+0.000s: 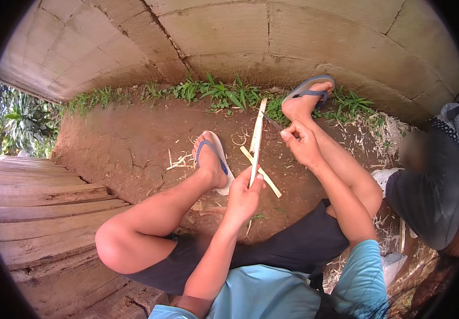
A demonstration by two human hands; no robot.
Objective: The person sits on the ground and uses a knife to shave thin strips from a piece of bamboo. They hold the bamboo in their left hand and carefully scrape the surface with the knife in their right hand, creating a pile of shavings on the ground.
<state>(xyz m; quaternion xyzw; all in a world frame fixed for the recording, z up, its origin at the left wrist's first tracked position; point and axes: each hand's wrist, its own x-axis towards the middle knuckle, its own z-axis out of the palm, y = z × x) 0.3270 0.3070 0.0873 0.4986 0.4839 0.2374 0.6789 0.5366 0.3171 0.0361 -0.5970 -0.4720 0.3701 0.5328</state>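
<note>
bamboo strip (256, 139) upright in left hand (244, 195) grip, right hand (301, 144) closed beside it

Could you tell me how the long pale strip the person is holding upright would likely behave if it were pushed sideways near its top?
The strip is thin, narrow and long, so it would probably flex rather than stay rigid. It looks like split bamboo or wood, so likely light. Only the left hand grips its lower end, so the free top should sway easily; the right hand is beside it.
</note>
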